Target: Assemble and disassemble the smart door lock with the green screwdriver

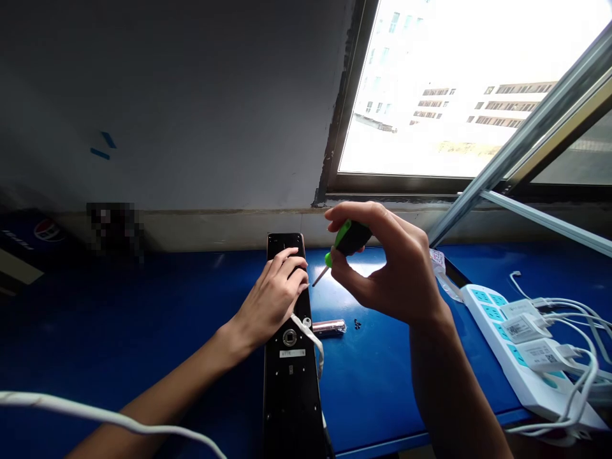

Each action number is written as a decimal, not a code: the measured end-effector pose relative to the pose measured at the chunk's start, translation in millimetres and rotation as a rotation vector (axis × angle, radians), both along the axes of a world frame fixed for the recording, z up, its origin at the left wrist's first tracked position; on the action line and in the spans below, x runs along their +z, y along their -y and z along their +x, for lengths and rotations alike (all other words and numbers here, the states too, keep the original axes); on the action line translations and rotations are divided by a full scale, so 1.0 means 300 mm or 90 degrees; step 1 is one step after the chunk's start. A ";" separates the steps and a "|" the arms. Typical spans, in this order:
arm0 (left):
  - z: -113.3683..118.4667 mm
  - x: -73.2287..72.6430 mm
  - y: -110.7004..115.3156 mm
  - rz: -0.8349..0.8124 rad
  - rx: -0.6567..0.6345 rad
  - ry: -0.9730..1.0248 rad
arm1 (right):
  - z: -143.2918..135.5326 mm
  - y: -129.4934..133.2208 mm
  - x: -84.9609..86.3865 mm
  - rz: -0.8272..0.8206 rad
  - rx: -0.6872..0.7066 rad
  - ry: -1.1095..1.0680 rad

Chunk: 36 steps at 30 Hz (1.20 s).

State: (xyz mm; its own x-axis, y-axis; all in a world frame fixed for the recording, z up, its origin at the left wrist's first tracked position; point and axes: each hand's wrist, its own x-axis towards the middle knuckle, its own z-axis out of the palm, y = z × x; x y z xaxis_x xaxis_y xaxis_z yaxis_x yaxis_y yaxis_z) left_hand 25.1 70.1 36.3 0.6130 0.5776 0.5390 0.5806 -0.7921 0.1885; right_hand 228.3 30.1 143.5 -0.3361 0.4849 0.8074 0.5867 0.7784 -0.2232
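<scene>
- At the lower left, a thick white cord (119, 417) crosses in front of the blue bench (191, 306) and the left forearm.
- Right of it, the left hand (280, 287) lies palm down, fingers bent and slightly apart, on the upper part of a long black panel (291, 408); whether it grips anything underneath cannot be told.
- Under that hand the panel lies lengthwise on the bench, and a white cable (314, 339) comes out from below the hand and bends over its right edge.
- Just beside the panel's right edge is a pinkish wrapped cylinder (329, 327), with small dark pieces (357, 324) near it.
- Above these, the right hand (396, 261) pinches the green-and-black handle of a screwdriver (352, 239) between thumb and fingers, its shaft slanting down toward the panel.
- Farthest right, a white power strip (492, 338) carries plugged-in adapters (526, 328).
</scene>
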 end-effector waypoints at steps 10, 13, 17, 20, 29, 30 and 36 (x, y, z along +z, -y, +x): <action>0.003 -0.017 -0.006 0.006 0.000 -0.008 | 0.001 0.000 0.000 -0.007 0.004 -0.004; 0.000 -0.017 -0.009 0.006 -0.008 -0.008 | 0.003 -0.002 0.000 -0.005 0.005 -0.002; -0.002 -0.017 -0.010 -0.005 -0.021 -0.004 | 0.004 -0.003 0.001 0.002 0.005 -0.002; -0.001 -0.018 -0.008 -0.013 -0.018 0.002 | 0.004 -0.003 0.001 0.003 0.000 0.002; -0.005 -0.017 -0.018 -0.016 -0.037 0.020 | 0.002 -0.009 -0.001 0.001 0.003 -0.004; -0.006 -0.014 -0.020 -0.022 -0.038 0.027 | 0.002 -0.009 -0.002 0.000 0.002 -0.005; -0.017 0.012 -0.023 -0.070 -0.061 0.083 | -0.002 -0.004 -0.007 -0.005 -0.002 -0.008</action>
